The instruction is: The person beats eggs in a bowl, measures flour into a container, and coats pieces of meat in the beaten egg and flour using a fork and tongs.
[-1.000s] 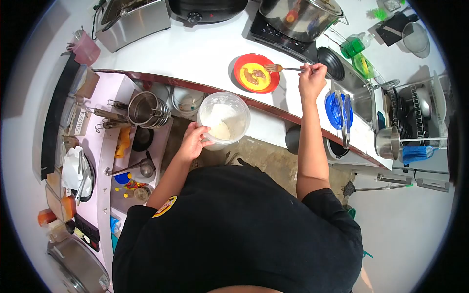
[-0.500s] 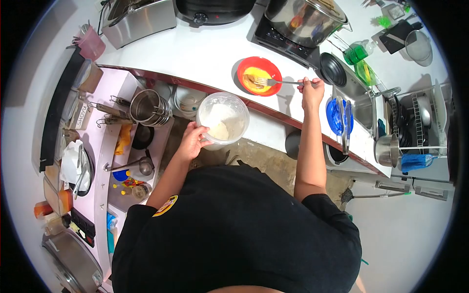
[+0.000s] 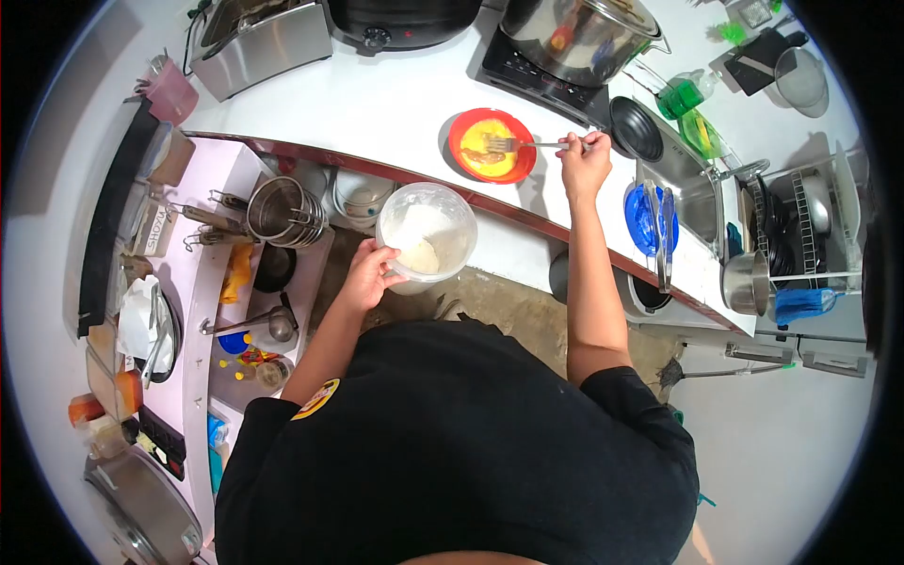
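My left hand [image 3: 369, 275] grips the rim of a clear plastic tub [image 3: 452, 226] with white powder low on its inside, held in front of the counter edge. Above the counter, my right hand [image 3: 585, 160] is closed around the handle of a fork [image 3: 537, 144]. The fork's tines dip into a yellow and brown mixture [image 3: 485, 137] in a red bowl [image 3: 525, 160], which sits on the white counter [image 3: 377, 113].
A steel pot [image 3: 565, 47] stands on a black cooktop [image 3: 537, 85] behind the bowl. To the right are a blue plate [image 3: 640, 221] with tongs and a sink [image 3: 692, 184]. Strainers [image 3: 278, 209] rest on the pink shelf [image 3: 202, 273] at left.
Since one second ago, my right hand has moved slightly left and the fork has gone further into the bowl. The mixture's brown part has changed shape. My left hand still holds the tub.
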`<state>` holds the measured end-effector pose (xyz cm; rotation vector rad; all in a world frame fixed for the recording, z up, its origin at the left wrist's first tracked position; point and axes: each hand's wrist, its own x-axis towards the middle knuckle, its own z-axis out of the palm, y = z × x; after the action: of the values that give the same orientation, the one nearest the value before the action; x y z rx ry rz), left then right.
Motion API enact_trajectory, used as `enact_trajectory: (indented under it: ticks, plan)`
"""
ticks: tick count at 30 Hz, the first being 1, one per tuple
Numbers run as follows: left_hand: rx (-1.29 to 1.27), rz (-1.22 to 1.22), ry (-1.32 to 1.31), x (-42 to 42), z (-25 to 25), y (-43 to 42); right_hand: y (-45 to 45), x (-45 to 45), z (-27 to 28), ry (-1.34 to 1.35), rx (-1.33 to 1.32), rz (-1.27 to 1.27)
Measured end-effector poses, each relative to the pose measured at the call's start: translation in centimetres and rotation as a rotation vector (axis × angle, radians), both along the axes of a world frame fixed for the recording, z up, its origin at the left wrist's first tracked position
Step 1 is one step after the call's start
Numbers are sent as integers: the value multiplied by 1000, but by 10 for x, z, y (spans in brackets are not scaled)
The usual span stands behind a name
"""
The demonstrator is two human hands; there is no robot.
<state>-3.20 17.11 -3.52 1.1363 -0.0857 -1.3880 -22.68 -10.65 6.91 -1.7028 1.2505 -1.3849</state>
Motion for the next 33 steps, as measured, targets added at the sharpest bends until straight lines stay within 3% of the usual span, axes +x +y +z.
enact_trajectory:
  ticks: [4, 9, 15, 17, 20, 24, 27, 30, 33]
  plan:
    - [17, 11, -2, 0, -1, 3, 6, -6, 13, -112, -80, -54]
    - [34, 11, -14, -2, 0, 6, 16, -2, 43, 358, -245, -88]
    - [32, 5, -36, -2, -1, 7, 1, -3, 26, 555, -198, -254]
    - [27, 11, -30, -3, 0, 9, -11, -10, -6, 79, 254, -110]
    - [36, 35, 2, -1, 3, 7, -6, -11, -41, -295, 504, -3]
    - [37, 27, 3, 1, -2, 11, -3, -17, -46, -436, 566, -86]
    - [38, 21, -10, 1, -1, 11, 3, -25, -21, -391, 131, -38]
    - [37, 14, -22, 0, -2, 11, 31, -18, 24, -266, -67, -53]
    - [39, 10, -29, -3, 1, 10, 58, -13, 29, 274, -587, 113]
